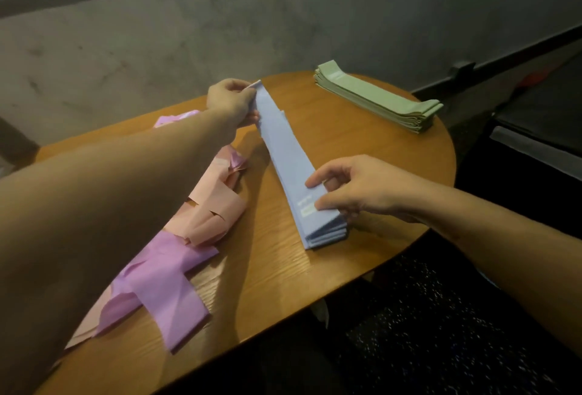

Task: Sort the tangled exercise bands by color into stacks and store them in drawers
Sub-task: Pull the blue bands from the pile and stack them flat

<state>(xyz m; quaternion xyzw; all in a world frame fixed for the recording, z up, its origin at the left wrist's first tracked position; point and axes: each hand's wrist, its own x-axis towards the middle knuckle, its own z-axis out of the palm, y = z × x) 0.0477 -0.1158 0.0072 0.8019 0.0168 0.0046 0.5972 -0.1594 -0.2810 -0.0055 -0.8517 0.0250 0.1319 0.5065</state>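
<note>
Both hands, left [231, 101] and right [352, 188], pinch opposite ends of the flat pale-blue band stack [294, 167].

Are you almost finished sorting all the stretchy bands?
About halfway. Done: the green stack sits neat at the table's far edge. In hand: the left hand pinches the far end of the blue stack while the right hand holds its near end, squaring it up. Left: the peach bands and pink bands lie tangled, and nothing is in drawers yet.
</note>
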